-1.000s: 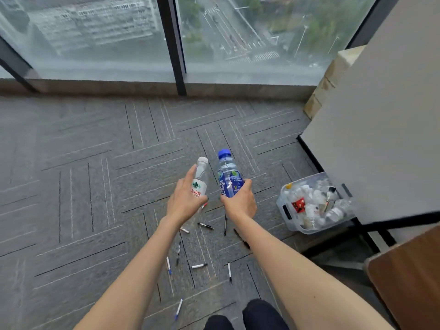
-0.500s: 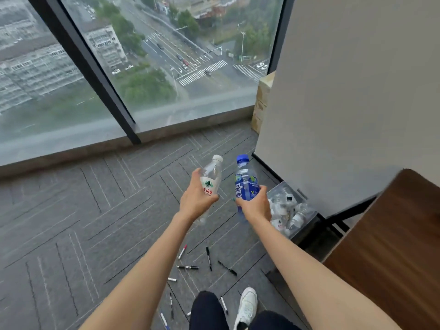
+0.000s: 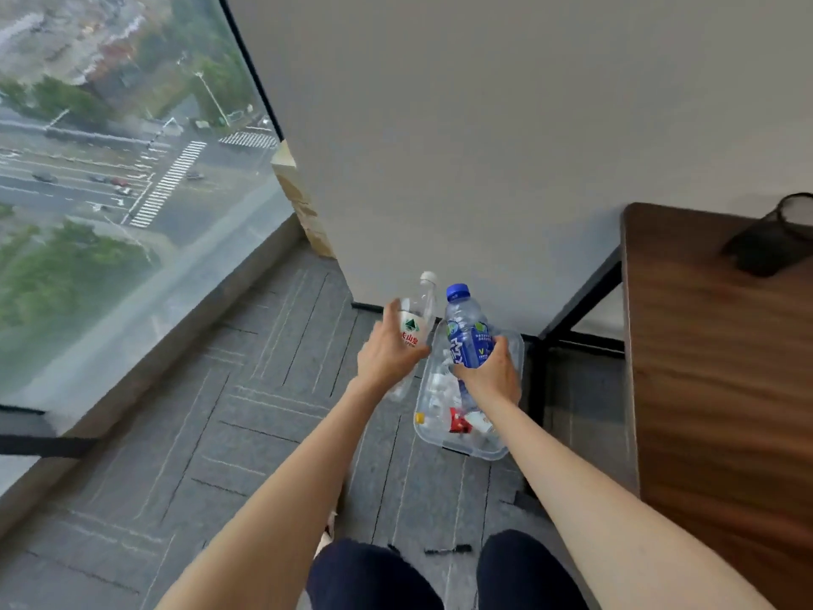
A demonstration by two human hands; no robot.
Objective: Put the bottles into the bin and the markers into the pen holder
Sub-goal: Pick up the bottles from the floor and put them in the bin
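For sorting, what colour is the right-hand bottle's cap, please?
Blue, on the bottle; head view.

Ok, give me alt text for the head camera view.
A person's left hand holds a white-capped bottle and the right hand a blue-capped bottle above a clear bin of bottles on grey carpet, beside a wooden table with a black mesh pen holder.

Carpet floor (image 3: 246, 433) — bin (image 3: 466, 449), marker (image 3: 446, 550)

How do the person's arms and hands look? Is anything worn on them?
Both forearms are bare, with no sleeves in view. The left hand and the right hand wear no gloves, and no watch, ring or bracelet shows. Dark trousers cover the knees below.
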